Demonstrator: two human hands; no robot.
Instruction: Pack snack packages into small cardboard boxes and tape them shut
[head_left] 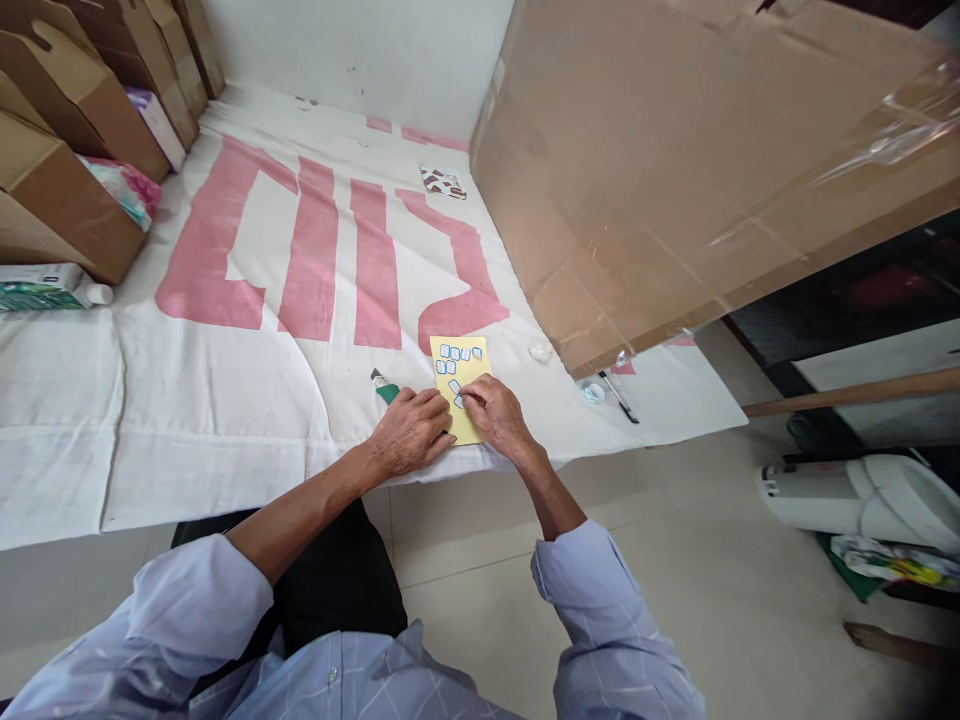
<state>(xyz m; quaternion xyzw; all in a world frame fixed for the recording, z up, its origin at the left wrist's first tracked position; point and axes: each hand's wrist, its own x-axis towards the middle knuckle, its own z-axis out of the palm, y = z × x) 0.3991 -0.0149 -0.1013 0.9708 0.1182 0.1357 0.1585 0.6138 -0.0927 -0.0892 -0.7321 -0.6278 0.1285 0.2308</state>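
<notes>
A yellow card (463,362) lies near the front edge of a white cloth with large pink letters (247,400). Several small blue-edged white stickers sit on the card. My left hand (409,430) rests flat on the card's lower left corner, fingers together and lying down. My right hand (493,412) has its fingertips pinched on one small sticker (455,388) at the card's middle. A green-and-white tube (385,386) lies just left of the card, beside my left hand.
A big cardboard box (675,160) stands at the right. Folded cardboard cartons (67,130) line the left. A black pen (619,396) and small caps (592,392) lie right of the card. A patterned packet (442,181) is far back. Tiled floor lies below.
</notes>
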